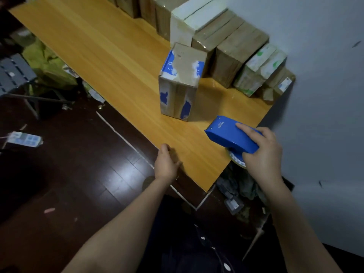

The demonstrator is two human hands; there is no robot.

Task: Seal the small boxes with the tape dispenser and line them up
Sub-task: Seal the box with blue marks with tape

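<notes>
A small cardboard box (180, 81) with torn blue patches stands upright on the wooden table (110, 62), a little in front of a row of boxes. My right hand (264, 152) grips the blue tape dispenser (230, 134) near the table's right front corner, index finger laid along its top. The tape roll (237, 159) shows under the dispenser. My left hand (166, 164) hovers at the table's front edge with loosely curled fingers, holding nothing, apart from the box.
Several taped boxes (234, 54), brown, white and green-printed, line the back of the table against the pale wall (325, 95). Dark floor lies to the left with a power strip (24, 138), scraps and a folding stool (15, 75). Clutter sits below the table's right corner.
</notes>
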